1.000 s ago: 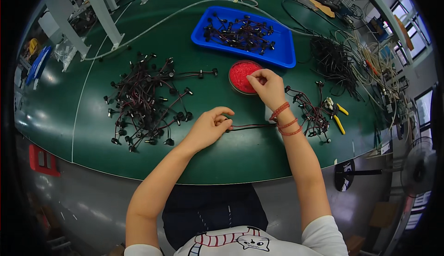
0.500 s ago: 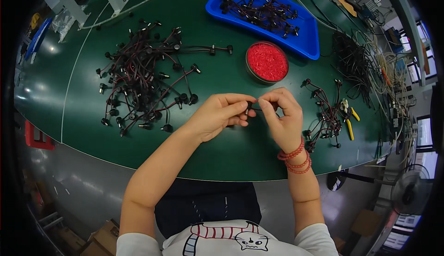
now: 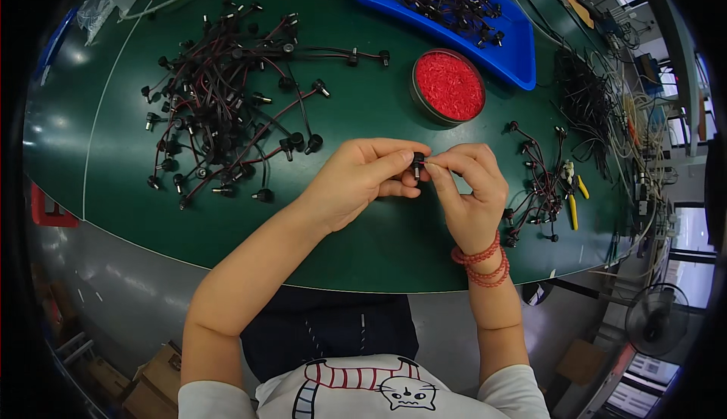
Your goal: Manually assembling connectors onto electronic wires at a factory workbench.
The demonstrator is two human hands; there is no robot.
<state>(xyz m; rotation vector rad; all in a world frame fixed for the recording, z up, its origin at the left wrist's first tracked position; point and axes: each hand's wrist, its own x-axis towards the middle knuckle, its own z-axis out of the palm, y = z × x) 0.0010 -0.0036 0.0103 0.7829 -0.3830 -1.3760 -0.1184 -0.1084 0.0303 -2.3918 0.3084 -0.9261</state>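
A small black right-angle plug with a metal barrel point(image 3: 417, 164) is pinched between the thumb and fingers of my left hand point(image 3: 352, 176). Close against its right side, my right hand point(image 3: 475, 192) has thumb and forefinger pressed together. What those fingertips hold is too small to make out. Beyond my hands stands a round tin point(image 3: 415, 101) full of small red pieces point(image 3: 448, 84). To the left lies a big tangled heap of black and dark red cables with similar plugs point(image 3: 227, 93). A smaller bunch of such cables point(image 3: 539, 184) is right of my right hand.
A blue tray point(image 3: 519, 63) at the back holds more plug cables. Yellow-handled pliers point(image 3: 573, 207) lie beside the small bunch. Loose black cables point(image 3: 587, 101) cover the right of the green table point(image 3: 363, 256). A red stool point(image 3: 51, 208) shows past the left edge.
My view has shifted a little. The plug has turned in my left fingers and shows more clearly, barrel pointing toward me. Both hands stay close together in a pinch.
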